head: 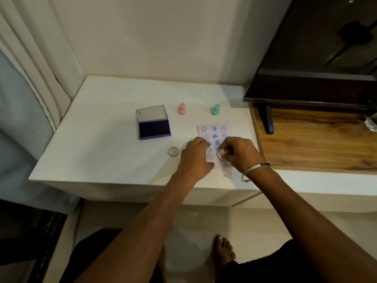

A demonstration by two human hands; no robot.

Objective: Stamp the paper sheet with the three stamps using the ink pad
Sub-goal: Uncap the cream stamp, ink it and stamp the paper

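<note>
A small paper sheet (pixel 216 132) lies on the white table (pixel 114 160), printed with columns of purple smileys and blue hearts. My right hand (pixel 238 152) grips a pale stamp (pixel 221 154) tilted just above the sheet's lower middle. My left hand (pixel 194 158) rests on the sheet's left edge with fingers spread flat. A pink stamp (pixel 182 108) and a teal stamp (pixel 215 109) stand upright behind the sheet. The purple ink pad (pixel 154 128) sits open to the left, lid raised.
A round stamp cap (pixel 173 151) lies left of my left hand near the table's front. A dark screen on a stand (pixel 267 119) rises over a wooden surface (pixel 318 144) at the right. A curtain hangs at the far left.
</note>
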